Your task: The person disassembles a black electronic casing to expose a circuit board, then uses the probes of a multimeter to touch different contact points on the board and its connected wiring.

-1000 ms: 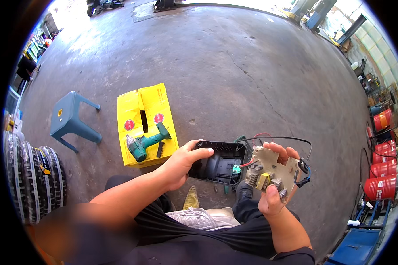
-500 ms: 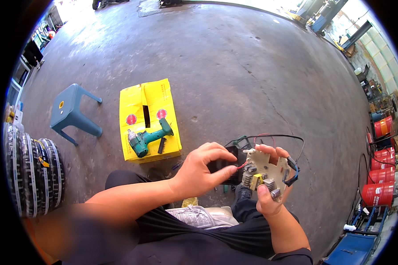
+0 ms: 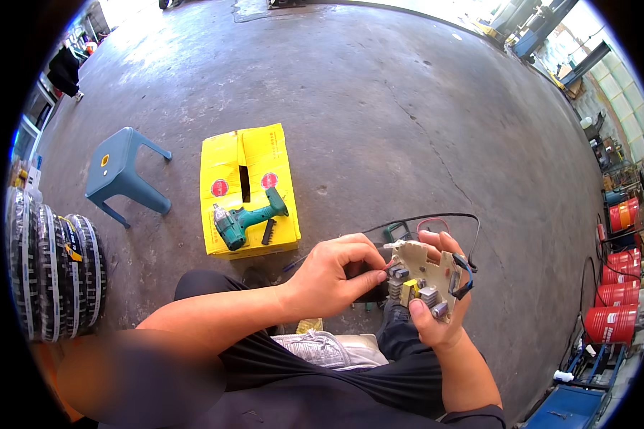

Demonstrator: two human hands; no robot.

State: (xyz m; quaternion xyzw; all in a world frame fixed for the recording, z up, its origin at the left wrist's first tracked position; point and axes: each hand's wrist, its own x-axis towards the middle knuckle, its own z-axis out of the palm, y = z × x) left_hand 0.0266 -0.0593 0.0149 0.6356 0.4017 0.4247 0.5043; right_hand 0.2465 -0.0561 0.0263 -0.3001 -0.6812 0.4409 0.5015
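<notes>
My right hand (image 3: pixel 436 327) grips a bare circuit board (image 3: pixel 423 269) from its right side, thumb on the front and fingers behind. Grey finned heat sinks, a yellow transformer (image 3: pixel 408 292) and a capacitor sit along its lower half. At the board's left edge, my left hand (image 3: pixel 329 277) is closed in a pinch of thumb and forefinger on a thin red wire; the fingertips hide most of it. A black cable (image 3: pixel 436 215) loops behind the board, and blue and black leads (image 3: pixel 466 286) hang at its right edge.
A yellow cardboard box (image 3: pixel 218 154) stands on the floor ahead, with a green cordless power tool (image 3: pixel 247 222) and a small black piece (image 3: pixel 268 232) on top. Left of it are a blue plastic stool (image 3: pixel 114 161) and stacked tyres (image 3: pixel 54 279). Red drums (image 3: pixel 612 325) line the right side.
My left hand has moved slightly right, bringing its pinched fingertips up against the board's left edge. The board stays in my right hand, and the view has shifted a little.
</notes>
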